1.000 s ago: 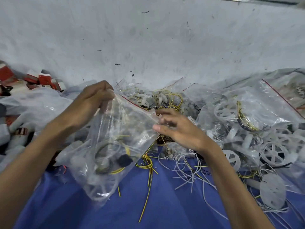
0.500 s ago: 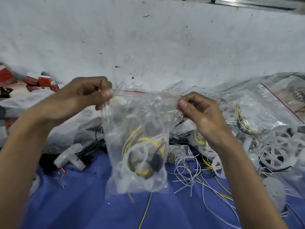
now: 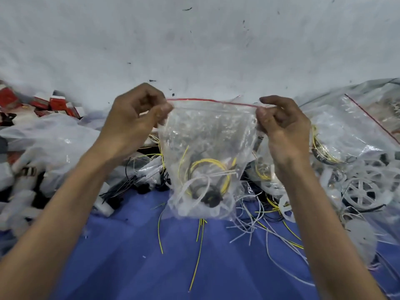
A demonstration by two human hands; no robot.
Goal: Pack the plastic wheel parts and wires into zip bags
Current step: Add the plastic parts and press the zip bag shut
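Dimly seen: wheel parts (image 3: 195, 192) inside zip bag (image 3: 207, 126).

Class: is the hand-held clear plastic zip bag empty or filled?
Partly filled: coiled yellow wires and white parts sit low in the zip bag.

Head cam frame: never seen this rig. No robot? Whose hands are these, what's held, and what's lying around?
There is no robot here. A person wears one wide-angle camera on the head, looking forward and down, so both arms enter from the bottom edge. The left hand and right hand each pinch a top corner of a clear zip bag with a red strip along its mouth, holding it up. Inside are a yellow wire coil and some white and black parts. Below is a blue surface with loose wires scattered on it. To the right lie white spoked wheels beside a bigger clear bag. At the far left are red and white boxes.
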